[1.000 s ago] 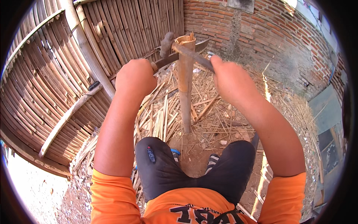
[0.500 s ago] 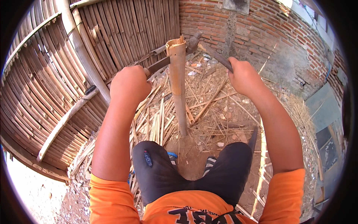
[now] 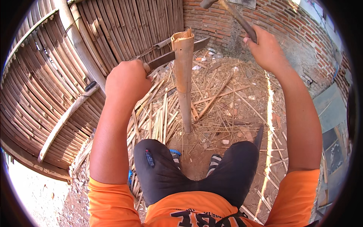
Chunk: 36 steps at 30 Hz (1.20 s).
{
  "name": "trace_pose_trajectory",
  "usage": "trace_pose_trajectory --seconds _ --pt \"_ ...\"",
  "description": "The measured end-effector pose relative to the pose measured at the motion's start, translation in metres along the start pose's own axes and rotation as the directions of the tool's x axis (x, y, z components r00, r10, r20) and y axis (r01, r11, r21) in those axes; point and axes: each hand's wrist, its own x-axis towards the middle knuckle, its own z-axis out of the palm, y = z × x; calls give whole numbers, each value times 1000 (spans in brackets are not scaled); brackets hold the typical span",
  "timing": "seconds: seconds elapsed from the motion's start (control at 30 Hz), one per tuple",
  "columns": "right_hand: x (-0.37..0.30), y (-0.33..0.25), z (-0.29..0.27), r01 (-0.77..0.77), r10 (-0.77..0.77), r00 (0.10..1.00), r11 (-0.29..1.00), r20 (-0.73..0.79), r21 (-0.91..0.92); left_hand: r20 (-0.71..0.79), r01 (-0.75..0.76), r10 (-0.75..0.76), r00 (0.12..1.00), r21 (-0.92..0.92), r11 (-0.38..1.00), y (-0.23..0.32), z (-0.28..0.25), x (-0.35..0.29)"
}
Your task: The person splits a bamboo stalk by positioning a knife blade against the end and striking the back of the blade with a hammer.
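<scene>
An upright bamboo pole (image 3: 184, 72) stands on the ground before my knees, its top edge split and splintered. A machete (image 3: 162, 60) runs through the pole a little below its top, and the dark blade tip sticks out on the far right side. My left hand (image 3: 127, 81) is closed round the machete's wooden handle, left of the pole. Up at the right, my right hand (image 3: 266, 49) grips the handle of a hammer (image 3: 238, 18). The hammer's head is raised at the top of the view, apart from the blade.
Split bamboo strips (image 3: 160, 123) and debris litter the ground around the pole. A bamboo-slat wall (image 3: 45, 83) rises on the left, a brick wall (image 3: 211, 22) at the back. Grey sheets (image 3: 329, 106) lean at the right. A dark pointed piece (image 3: 259, 136) juts beside my right knee.
My right hand has lifted the hammer up and to the right, off the machete's tip end. The pole's top and my left hand with the machete have shifted slightly.
</scene>
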Motion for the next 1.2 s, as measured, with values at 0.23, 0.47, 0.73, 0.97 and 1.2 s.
trace_pose_trajectory --seconds 0.23,0.47,0.73,0.97,1.2 --pt "-26 -5 45 73 -40 970 989 241 -129 5 22 -22 1000 -8 1000 -4 -3 -3" --pt "-11 3 20 -81 85 996 982 -13 168 0 12 -12 1000 -13 1000 -1 -4 -7" --pt "-19 10 40 8 -13 999 990 30 144 19 9 -10 1000 41 999 1 -7 -9" --pt "-40 0 45 76 -71 992 996 104 -44 30 27 -27 999 3 1000 -9 -2 -4" --pt "-19 -11 12 -49 68 994 975 -80 218 34 17 -17 999 8 1000 -7 -7 -2"
